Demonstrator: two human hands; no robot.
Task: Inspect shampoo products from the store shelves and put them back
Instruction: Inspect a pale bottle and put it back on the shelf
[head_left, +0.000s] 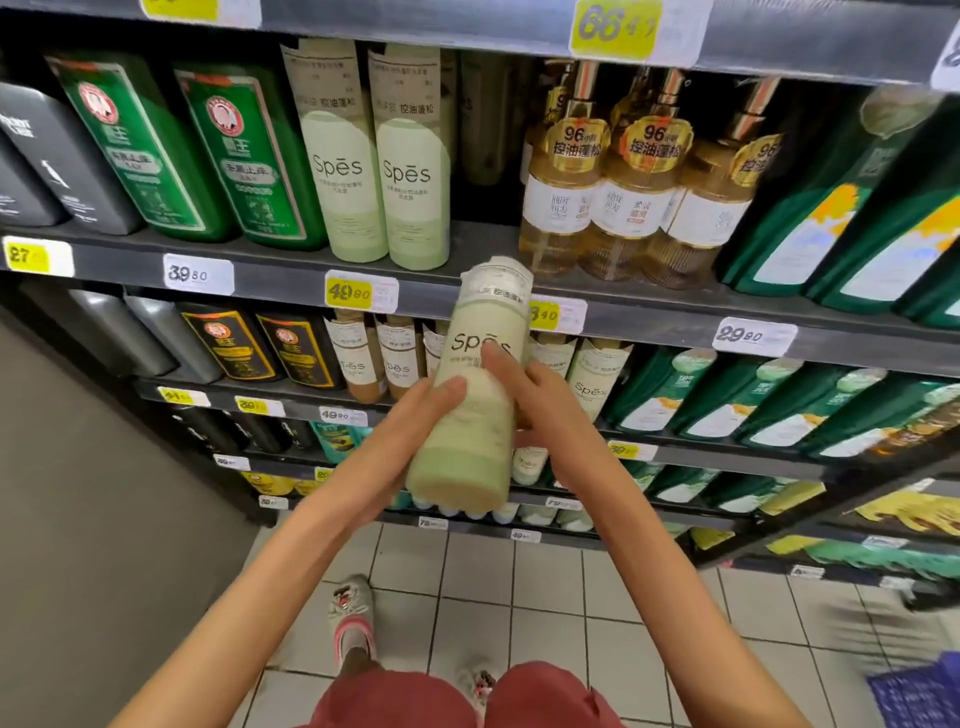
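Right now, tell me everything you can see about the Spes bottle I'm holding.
The Spes bottle is a tall cylinder, pale green below, cream above, with dark lettering, seemingly matte plastic. It is nearly upright, top tilted right, in front of the shelf. The left hand grips its left side; the right hand grips the right, thumb across the front.

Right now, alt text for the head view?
Two bare hands hold a pale green Spes shampoo bottle nearly upright before stocked store shelves, left hand on its left side, right hand on its right, thumbs on its front. Two matching Spes bottles stand on the shelf above.
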